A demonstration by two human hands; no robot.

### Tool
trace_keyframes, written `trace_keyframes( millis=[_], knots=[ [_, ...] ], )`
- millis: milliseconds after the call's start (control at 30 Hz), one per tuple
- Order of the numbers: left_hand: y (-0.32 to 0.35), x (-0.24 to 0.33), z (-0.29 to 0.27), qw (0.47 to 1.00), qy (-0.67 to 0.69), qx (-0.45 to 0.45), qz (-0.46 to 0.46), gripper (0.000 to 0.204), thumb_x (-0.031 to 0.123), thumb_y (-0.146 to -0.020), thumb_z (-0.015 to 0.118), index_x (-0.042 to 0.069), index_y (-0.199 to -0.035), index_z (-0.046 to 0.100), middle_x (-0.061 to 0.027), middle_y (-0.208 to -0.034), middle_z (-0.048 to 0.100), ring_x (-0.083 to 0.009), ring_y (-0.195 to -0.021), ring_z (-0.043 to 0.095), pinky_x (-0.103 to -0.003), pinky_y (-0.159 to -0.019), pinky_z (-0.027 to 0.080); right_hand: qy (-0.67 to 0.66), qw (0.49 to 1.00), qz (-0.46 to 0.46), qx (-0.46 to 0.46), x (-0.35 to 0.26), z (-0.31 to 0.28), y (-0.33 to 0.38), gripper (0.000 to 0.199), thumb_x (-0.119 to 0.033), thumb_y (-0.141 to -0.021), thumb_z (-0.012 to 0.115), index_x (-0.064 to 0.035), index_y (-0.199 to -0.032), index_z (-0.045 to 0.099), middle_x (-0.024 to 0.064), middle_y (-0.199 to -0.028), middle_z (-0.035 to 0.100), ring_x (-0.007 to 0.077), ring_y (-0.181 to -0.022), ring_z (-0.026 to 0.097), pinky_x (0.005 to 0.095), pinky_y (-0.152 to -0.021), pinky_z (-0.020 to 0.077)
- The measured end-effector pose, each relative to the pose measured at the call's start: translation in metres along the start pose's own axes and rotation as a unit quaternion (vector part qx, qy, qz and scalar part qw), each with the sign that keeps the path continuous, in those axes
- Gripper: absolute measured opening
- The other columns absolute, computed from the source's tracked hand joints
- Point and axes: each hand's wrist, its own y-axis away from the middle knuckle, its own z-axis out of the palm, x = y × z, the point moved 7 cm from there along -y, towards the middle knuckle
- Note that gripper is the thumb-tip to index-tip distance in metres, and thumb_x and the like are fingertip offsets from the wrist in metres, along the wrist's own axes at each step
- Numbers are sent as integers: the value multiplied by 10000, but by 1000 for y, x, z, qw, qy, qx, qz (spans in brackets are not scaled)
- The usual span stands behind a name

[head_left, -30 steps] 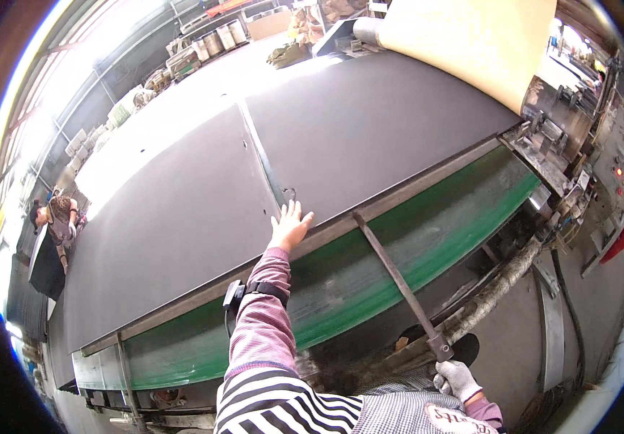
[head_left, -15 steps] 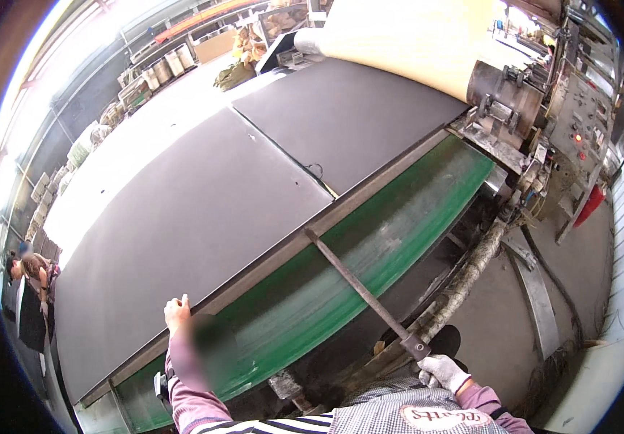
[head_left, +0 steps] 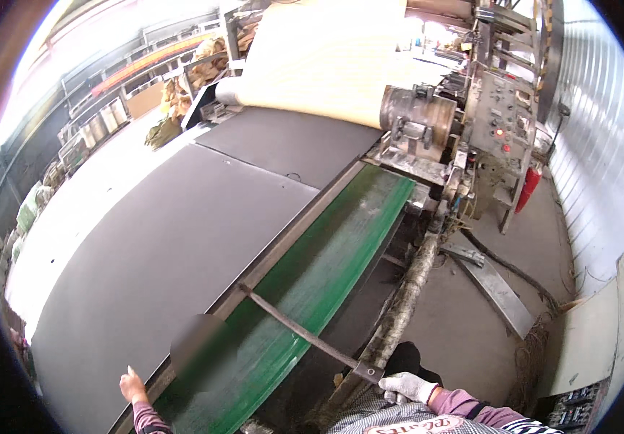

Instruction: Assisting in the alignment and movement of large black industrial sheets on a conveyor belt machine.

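Observation:
At the lower left, my left hand is bare, its fingers curled together by the near edge of a wide dark grey sheet. Whatever may be in those fingers is hidden. My right hand, in a whitish work glove, is closed at the collared end of a metal rod. From there the rod slants across a green trough-like panel to the rail along the sheet. A cut line crosses the sheet, with a small dark loop beside it.
Beyond the sheet stands a large roller carrying cream material. To its right are a control panel with red lights and a red extinguisher-like cylinder. A metal plank and a dark hose lie on the floor. A grey cabinet is at right.
The view has swung right, bringing the cabinet in; the person at far left is almost out of view. The cut line lies farther from the rod. My left hand's fingers are more curled.

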Motion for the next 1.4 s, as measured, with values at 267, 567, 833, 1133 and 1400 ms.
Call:
trace_keyframes(
  millis=[267, 567, 833, 1133, 1400],
  knots=[
    [32, 79, -9, 959, 247, -42, 132, 387, 311, -871, 583, -15, -668, 626, -176, -734, 598, -341, -723, 577, -448, -694, 449, 12, 1000, 9, -12, -2, 0, -4, 304, -351, -891, 585, -53, -897, 640, -12, -623, 583, 52, -426, 458, 210, -383, 362],
    [76, 273, -71, 947, 217, 1, 238, 480, 397, -890, 520, -23, -702, 656, -174, -806, 600, -326, -856, 554, -424, -787, 445, 3, 1000, 26, -12, 2, -1, -9, 283, -353, -898, 578, -75, -894, 625, -19, -633, 582, 45, -426, 446, 202, -378, 349],
    [83, 425, -94, 950, 175, -86, 243, 687, 574, -881, 429, -52, -761, 686, -207, -904, 640, -334, -949, 581, -412, -839, 465, -25, 999, 35, -15, 1, 2, -7, 297, -387, -894, 592, -96, -837, 615, -23, -609, 576, 29, -412, 434, 189, -361, 333],
    [77, 496, -78, 781, 362, -239, 450, 451, 448, -946, 408, 168, -1279, 530, -248, -1212, 559, -410, -1154, 519, -387, -984, 412, 19, 1000, 11, -3, -4, 2, -5, 238, -302, -881, 586, -75, -833, 642, 0, -620, 594, 62, -429, 465, 221, -396, 364],
    [30, 181, 15, 934, -76, -180, 300, 440, 180, -944, 393, 159, -1384, 388, -159, -1161, 575, -338, -1098, 539, -500, -846, 467, 18, 1000, 2, 1, -1, 2, -1, 241, -329, -903, 571, -102, -834, 614, -8, -626, 593, 42, -414, 453, 199, -379, 356]
  ],
)
